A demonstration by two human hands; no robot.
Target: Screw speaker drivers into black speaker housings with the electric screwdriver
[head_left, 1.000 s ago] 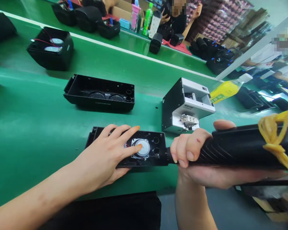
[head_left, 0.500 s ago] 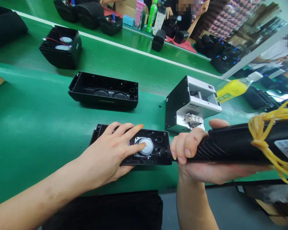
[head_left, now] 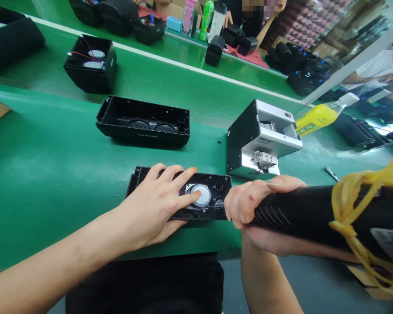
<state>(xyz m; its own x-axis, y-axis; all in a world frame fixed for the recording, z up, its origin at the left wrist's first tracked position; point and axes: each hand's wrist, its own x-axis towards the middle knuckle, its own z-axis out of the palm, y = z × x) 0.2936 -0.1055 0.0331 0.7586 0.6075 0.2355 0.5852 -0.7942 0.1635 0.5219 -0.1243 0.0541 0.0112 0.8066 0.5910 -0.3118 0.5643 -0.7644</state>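
Open black housing (head_left: 213, 183), flat on green table (head_left: 68, 174), pale driver (head_left: 204, 198) inside, black tool (head_left: 308, 209) at one end

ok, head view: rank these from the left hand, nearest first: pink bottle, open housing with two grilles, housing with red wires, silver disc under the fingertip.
From the left hand:
1. Silver disc: right under a fingertip.
2. Housing with two grilles: just beyond the hand.
3. Housing with red wires: farther back, left.
4. Pink bottle: far side, top centre.
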